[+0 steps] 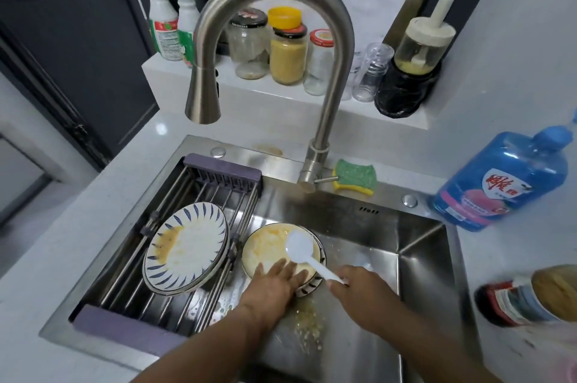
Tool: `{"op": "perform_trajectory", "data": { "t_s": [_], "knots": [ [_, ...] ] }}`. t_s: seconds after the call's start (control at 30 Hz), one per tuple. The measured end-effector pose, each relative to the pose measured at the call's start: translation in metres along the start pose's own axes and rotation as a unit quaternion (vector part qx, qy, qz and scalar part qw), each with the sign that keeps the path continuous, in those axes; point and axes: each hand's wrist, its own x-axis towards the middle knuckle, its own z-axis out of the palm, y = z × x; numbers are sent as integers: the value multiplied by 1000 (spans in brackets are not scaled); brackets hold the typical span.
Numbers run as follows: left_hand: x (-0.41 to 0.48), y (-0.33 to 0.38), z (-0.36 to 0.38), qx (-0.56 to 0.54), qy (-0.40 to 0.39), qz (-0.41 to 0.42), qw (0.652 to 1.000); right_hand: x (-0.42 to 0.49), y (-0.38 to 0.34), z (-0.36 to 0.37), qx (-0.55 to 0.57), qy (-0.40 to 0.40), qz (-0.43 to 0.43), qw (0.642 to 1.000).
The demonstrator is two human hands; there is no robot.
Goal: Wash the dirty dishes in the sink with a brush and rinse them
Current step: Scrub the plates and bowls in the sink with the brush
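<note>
- While my left hand (274,284) lies flat, fingers straight, on the near rim of the yellow-smeared ceramic bowl (265,245) in the steel sink (390,226), it steadies the bowl.
- My right hand (359,289) pinches the handle of the white plastic spoon (299,247), scoop over the bowl, probably to clear it before scrubbing.
- Beside it, the blue-patterned dirty plate (187,245) waits on the metal drain rack (218,173), out of the way.

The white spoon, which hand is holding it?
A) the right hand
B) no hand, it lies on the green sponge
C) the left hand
A: the right hand pinches the white spoon by its handle, its scoop over the dirty bowl, while the left hand rests on the bowl.
</note>
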Motion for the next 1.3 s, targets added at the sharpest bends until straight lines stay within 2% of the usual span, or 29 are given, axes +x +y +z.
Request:
{"op": "perform_trajectory", "data": {
  "t_s": [0.2, 0.53, 0.6, 0.67, 0.7, 0.77, 0.8, 0.87, 0.93, 0.97, 1.1, 1.3],
  "knots": [
    [14, 2, 23, 31, 12, -2, 999, 22, 14, 21, -4, -14, 0, 1000],
    [21, 12, 30, 8, -14, 14, 1000, 43, 16, 30, 75, -34, 11, 997],
    [17, 12, 33, -17, 2, 7, 1000, 49, 17, 36, 87, -35, 9, 996],
    [8, 14, 36, -123, 92, -29, 988, 53, 16, 43, 90, -35, 9, 995],
    [3, 16, 37, -205, 172, -73, 961, 55, 16, 47, 94, -37, 10, 995],
    [-1, 17, 33, -326, 287, -203, 878, 59, 17, 54, 106, -48, 15, 993],
    [1, 14, 30, -374, 299, -272, 835, 62, 16, 57, 108, -57, 17, 992],
    [11, 8, 21, -461, 272, -384, 753, 64, 14, 57, 99, -69, 35, 992],
    [21, 1, 14, -524, 258, -445, 679, 69, 13, 56, 91, -73, 62, 991],
    [25, -1, 11, -544, 256, -459, 654, 72, 13, 56, 96, -73, 76, 990],
    [36, 3, 10, -596, 263, -466, 599, 89, 10, 58, 160, -72, 130, 976],
    [41, 7, 15, -648, 283, -462, 536, 113, 16, 62, 230, -61, 198, 951]
  ]
}}
